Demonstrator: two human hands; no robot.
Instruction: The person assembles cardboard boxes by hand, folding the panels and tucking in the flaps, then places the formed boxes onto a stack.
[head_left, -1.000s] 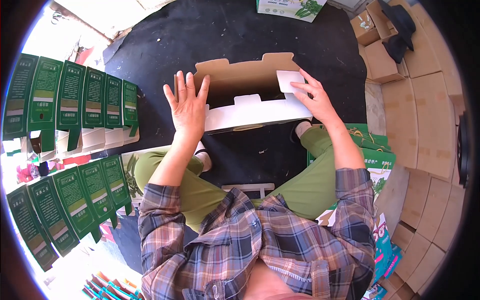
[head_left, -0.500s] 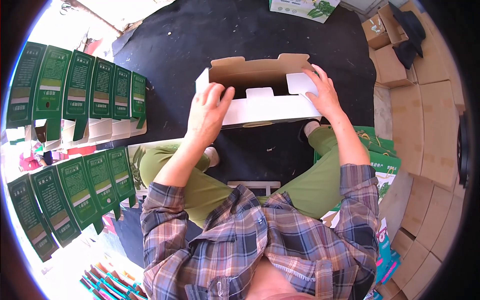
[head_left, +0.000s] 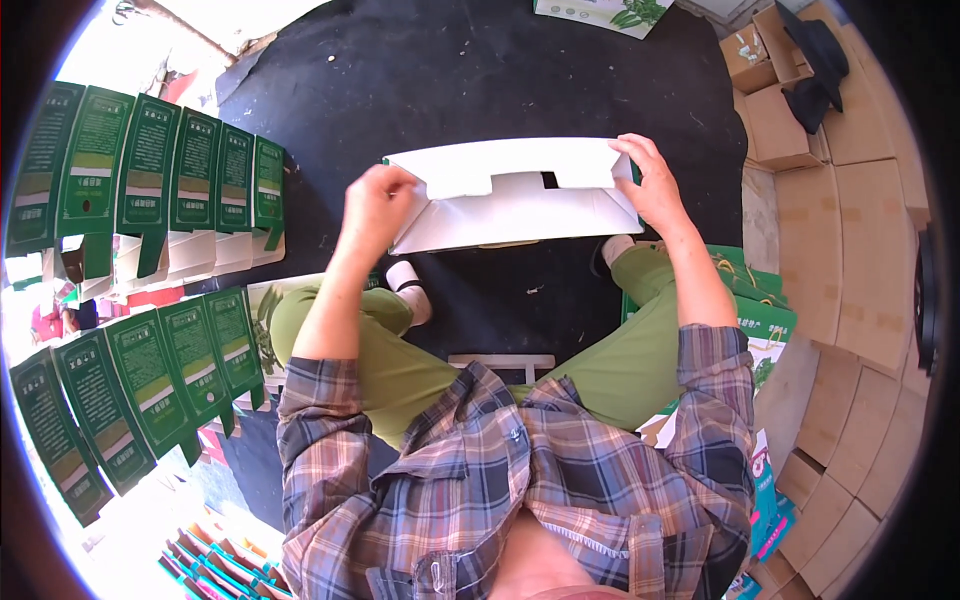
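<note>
A cardboard box (head_left: 520, 225) with white panels lies on the black sheet in front of my feet, its opening facing me. Its far white panel has a notched edge, and a small dark gap shows near the middle. At the box's left end, my left hand (head_left: 378, 205) is closed, fingers bent and pinching the side edge. My right hand (head_left: 652, 188) grips the right end, with fingers over the outer edge and thumb toward the inside. The outer far face of the box is hidden.
Two rows of green boxes (head_left: 145, 180) stand at the left. Green bags with cord handles (head_left: 750, 285) lie beside my right knee. Brown cartons (head_left: 870, 240) are stacked along the right, with a black hat (head_left: 820, 65) on them. A printed box (head_left: 610, 12) lies at the far edge.
The box's brown-sided far flap and the small white flaps have been folded, so white panels now face me. My left hand has moved left and down to the box's left end.
</note>
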